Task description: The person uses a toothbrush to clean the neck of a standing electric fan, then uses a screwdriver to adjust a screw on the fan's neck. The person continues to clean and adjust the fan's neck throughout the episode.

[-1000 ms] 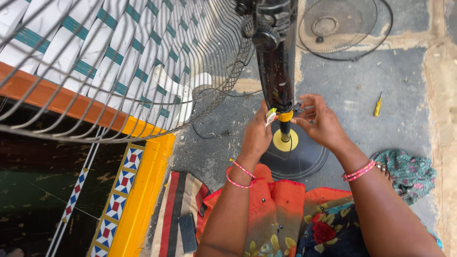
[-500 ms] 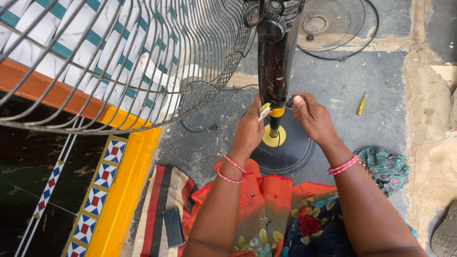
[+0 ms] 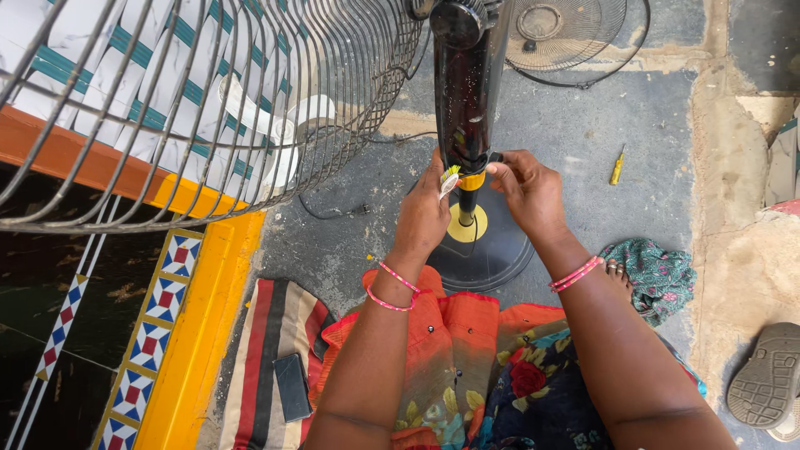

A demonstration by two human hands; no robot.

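A black pedestal fan stands in front of me, its black upright column (image 3: 467, 92) rising from a round black base (image 3: 492, 254) with a yellow collar (image 3: 469, 181). My left hand (image 3: 423, 218) grips the column near the collar, beside a small white tag. My right hand (image 3: 527, 190) holds a small black knob on the right side of the column at the same height. The fan's wire guard (image 3: 208, 108) with white blades fills the upper left, tilted toward me.
A yellow-handled screwdriver (image 3: 617, 167) lies on the concrete floor to the right. A second wire grille (image 3: 567, 29) lies at the top. A striped mat (image 3: 275, 350) with a dark phone (image 3: 292, 387), a green cloth (image 3: 658, 275), a sandal (image 3: 767, 375) and a yellow tiled ledge (image 3: 196, 333) surround me.
The view has shifted so the fan sits lower and more centred. My right hand has moved in from beside the column onto the knob; my left hand keeps its grip.
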